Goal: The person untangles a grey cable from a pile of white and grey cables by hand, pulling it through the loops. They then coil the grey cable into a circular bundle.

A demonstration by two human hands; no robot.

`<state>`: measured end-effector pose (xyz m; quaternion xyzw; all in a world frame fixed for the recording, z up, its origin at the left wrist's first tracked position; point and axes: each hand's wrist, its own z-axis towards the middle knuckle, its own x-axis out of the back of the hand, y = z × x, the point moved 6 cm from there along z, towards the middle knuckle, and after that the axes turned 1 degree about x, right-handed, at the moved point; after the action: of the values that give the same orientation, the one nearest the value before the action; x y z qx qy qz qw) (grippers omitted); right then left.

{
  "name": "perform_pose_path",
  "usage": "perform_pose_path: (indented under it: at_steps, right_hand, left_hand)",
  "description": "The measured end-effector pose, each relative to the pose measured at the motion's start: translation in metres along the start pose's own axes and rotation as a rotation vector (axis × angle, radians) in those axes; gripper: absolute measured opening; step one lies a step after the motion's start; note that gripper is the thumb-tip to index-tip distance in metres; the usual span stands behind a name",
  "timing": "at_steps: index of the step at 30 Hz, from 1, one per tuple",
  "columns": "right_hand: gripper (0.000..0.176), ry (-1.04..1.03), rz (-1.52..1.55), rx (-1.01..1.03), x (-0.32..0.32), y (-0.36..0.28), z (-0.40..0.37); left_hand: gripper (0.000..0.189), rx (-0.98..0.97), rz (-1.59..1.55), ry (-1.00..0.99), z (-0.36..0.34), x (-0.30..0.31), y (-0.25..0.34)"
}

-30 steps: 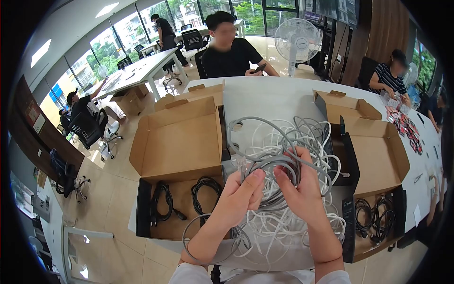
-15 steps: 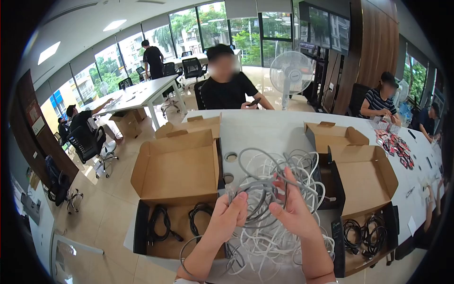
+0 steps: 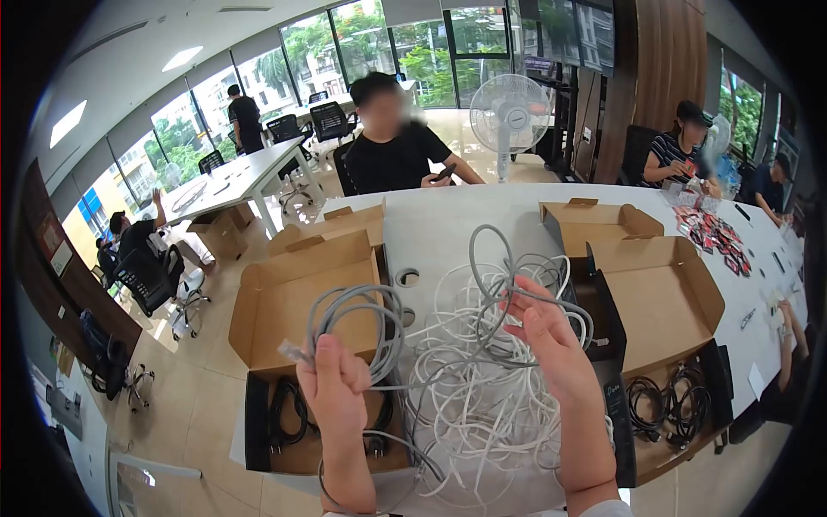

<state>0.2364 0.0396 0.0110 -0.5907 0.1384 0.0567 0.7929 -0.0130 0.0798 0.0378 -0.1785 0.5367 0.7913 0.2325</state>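
Observation:
My left hand point(image 3: 334, 383) is closed around a coiled bundle of grey cable point(image 3: 379, 297), with a clear plug end point(image 3: 293, 351) sticking out beside the thumb. To the right, my right hand point(image 3: 550, 340) has its fingers bent around a loose part of the same grey cable, and one loop point(image 3: 491, 231) rises above the fingertips. A stretch of this cable runs between both hands. Beneath them lies a tangled heap of white cables point(image 3: 491, 422) on the white table point(image 3: 448, 202).
Open cardboard boxes with black cables stand left point(image 3: 293, 302) and right point(image 3: 659, 289) of the heap. A person point(image 3: 392, 155) holding a phone sits across the table. Small red packets point(image 3: 711, 237) lie at the far right near another person point(image 3: 680, 155). A fan point(image 3: 510, 116) stands behind.
My hands have moved apart: the left went left with the coiled grey cable, the right slightly right. Cable now stretches between them. The view has shifted a little.

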Motion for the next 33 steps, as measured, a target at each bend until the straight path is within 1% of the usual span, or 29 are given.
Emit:
perform_pose_path:
  at_steps: [1, 4, 7, 14, 17, 25, 28, 31, 33]
  right_hand:
    - [0.050, -0.005, 0.025, -0.012, 0.001, 0.000, 0.001]
    - [0.047, -0.025, -0.139, 0.011, 0.006, 0.005, 0.002]
    - [0.044, -0.018, -0.239, 0.001, 0.002, 0.001, 0.000]
    - [0.045, 0.015, -0.222, 0.003, 0.006, -0.003, 0.004]
    - [0.045, 0.012, -0.204, -0.008, 0.011, 0.005, 0.002]
    - [0.047, 0.004, -0.232, -0.002, 0.006, 0.009, 0.005]
    - [0.047, 0.009, -0.282, 0.031, 0.007, 0.013, 0.006]
    - [0.049, 0.019, -0.350, -0.013, 0.001, 0.015, 0.003]
    - [0.051, -0.128, -0.544, -0.120, -0.008, 0.015, 0.003]
  left_hand:
    - [0.023, -0.016, -0.003, 0.001, 0.000, 0.000, 0.004]
    - [0.027, -0.051, 0.007, 0.016, -0.002, 0.002, 0.008]
    - [0.030, -0.093, 0.008, 0.011, -0.001, 0.004, 0.011]
    - [0.029, -0.144, 0.003, 0.023, 0.000, 0.008, 0.017]
    - [0.030, -0.175, -0.006, 0.069, 0.000, 0.011, 0.023]
    - [0.027, -0.181, -0.055, 0.003, -0.003, 0.007, 0.021]
    - [0.027, -0.198, -0.082, 0.012, -0.001, 0.005, 0.022]
    - [0.028, -0.210, -0.116, 0.038, -0.006, 0.008, 0.021]
    - [0.028, -0.232, -0.141, 0.044, -0.004, 0.006, 0.022]
